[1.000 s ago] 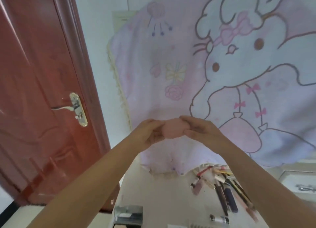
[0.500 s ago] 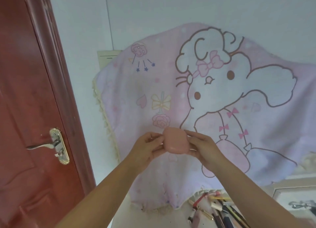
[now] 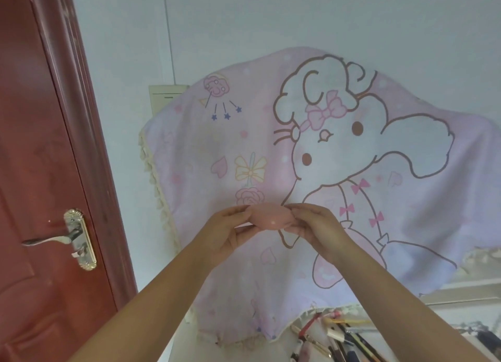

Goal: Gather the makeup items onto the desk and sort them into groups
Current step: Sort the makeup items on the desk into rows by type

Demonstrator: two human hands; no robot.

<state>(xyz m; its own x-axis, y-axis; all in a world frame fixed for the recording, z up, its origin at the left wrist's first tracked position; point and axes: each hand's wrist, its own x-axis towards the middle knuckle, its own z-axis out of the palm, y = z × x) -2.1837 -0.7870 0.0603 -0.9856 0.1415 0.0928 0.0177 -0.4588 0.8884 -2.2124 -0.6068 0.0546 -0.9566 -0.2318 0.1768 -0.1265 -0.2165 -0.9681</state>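
— What's over on the left there?

— A dark red door [image 3: 40, 171], with a metal handle [image 3: 58, 238] on a brass-coloured plate. Next to it the pale wall [image 3: 244, 22].

— And the hands?

— Both raised in front of the person, out over the near end of the surface [image 3: 287, 345]. The left hand [image 3: 225, 231] pinches the left edge of a pink compact [image 3: 271, 218], thumb and fingertips curled onto it. The right hand [image 3: 317, 226] pinches the right edge the same way, so each grip is closed on it. The compact sits flat between them, rounded side towards us, up in the air and well above everything else.

— What's behind it?

— A pink blanket [image 3: 406, 226] with a cartoon animal and bows, draped over something against the wall; I can't tell what is under it.

— Further right?

— At the bottom right, a loose heap of pencils and tubes [image 3: 341, 337] lies on the surface, just below the blanket's fringe.
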